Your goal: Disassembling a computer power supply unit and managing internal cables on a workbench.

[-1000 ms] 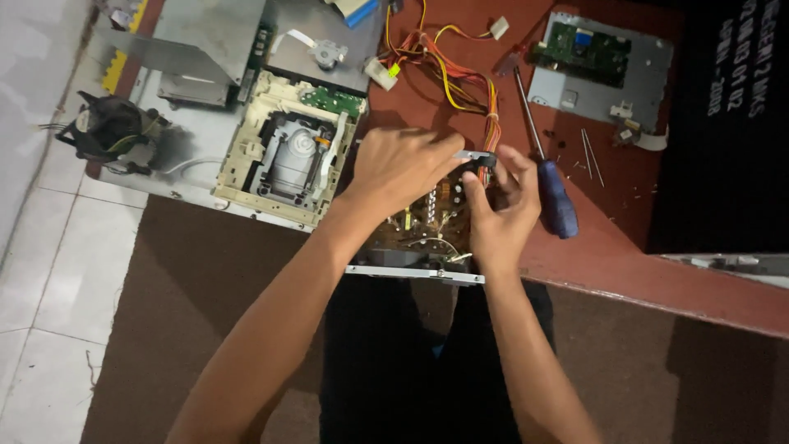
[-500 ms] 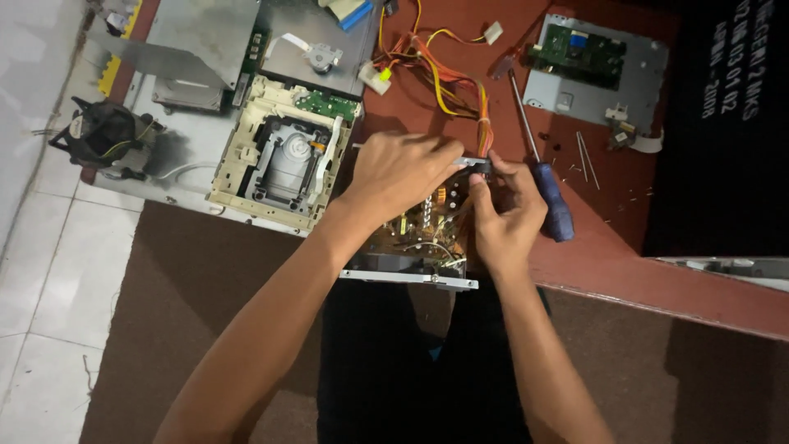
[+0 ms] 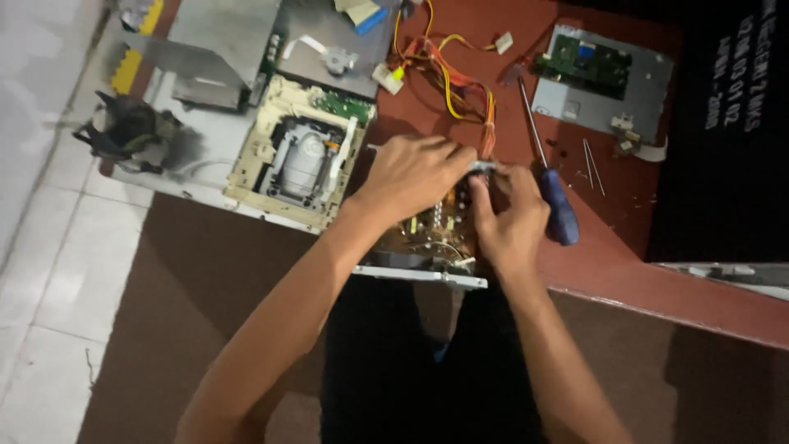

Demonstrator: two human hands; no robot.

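Left hand (image 3: 415, 173) and right hand (image 3: 511, 218) both gripping open power supply unit (image 3: 431, 238) at table (image 3: 625, 271) edge; blue-handled screwdriver (image 3: 552, 197) lying beside right hand.

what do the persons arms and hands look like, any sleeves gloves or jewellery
Both arms are bare as far up as the head view shows: no sleeves reach the forearms. The left hand and the right hand wear no gloves. No watch, bracelet or ring is visible on either wrist or on the fingers that show, though some fingers are hidden. Below the arms the person wears dark clothing.
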